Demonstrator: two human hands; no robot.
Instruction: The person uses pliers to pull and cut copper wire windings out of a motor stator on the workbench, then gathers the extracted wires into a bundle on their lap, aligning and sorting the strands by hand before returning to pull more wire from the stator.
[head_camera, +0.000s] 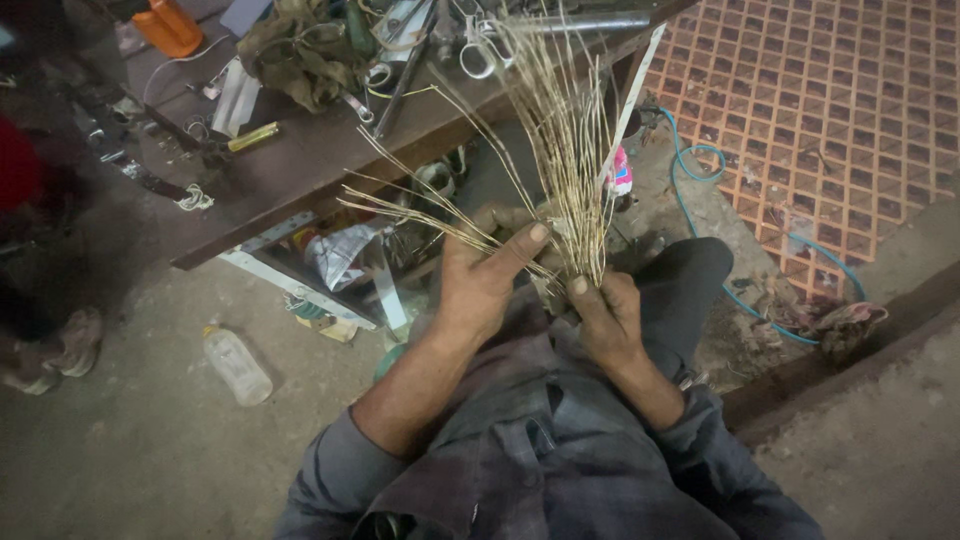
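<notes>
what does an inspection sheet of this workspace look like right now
surface: dark workbench, crowded; dusty concrete floor below.
job's things: bundle of pale straws, fanned upward and to the side.
clutter: orange container, rag, yellow-handled tool, plastic bottle lying on the floor, crumpled paper under the bench.
grippers: left hand and right hand both grip the bundle's base.
cables: blue hose looped on the ground.
surroundings: orange lattice grate; another person's shoe at left.
</notes>
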